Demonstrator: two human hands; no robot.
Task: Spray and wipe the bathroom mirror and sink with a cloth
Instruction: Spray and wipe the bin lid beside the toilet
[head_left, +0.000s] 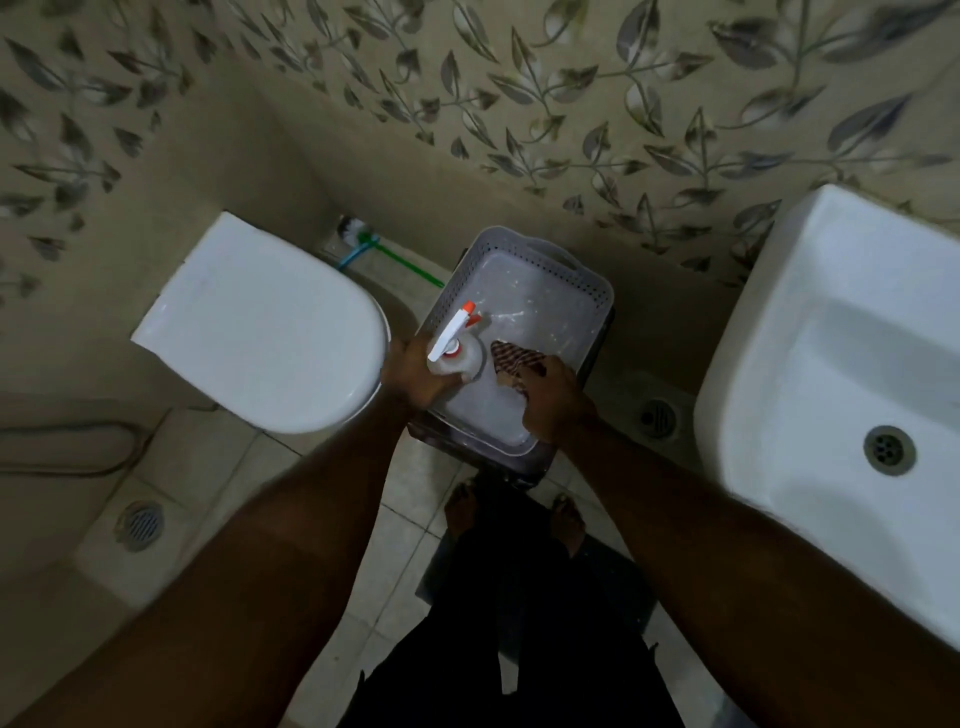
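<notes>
Nearest to you are your two bare feet (569, 522) on the tiled floor (410, 483), partly covered by your dark clothing. Your two forearms reach forward and down into a grey basket (545, 270) that stands just beyond your feet. Your left hand (415, 376) is wrapped around the body of a spray bottle (460, 348), which stands upright in the near left part of the basket; its white trigger head and orange nozzle point away from you. Your right hand (553, 400) is closed over a dark checked cloth (511, 358) just right of the bottle; the fingers hide much of it. The bottle shows no label that can be read. The sink (841, 395) is at the right, cut off by the frame edge. The toilet (265, 327) with closed lid is at the left.
</notes>
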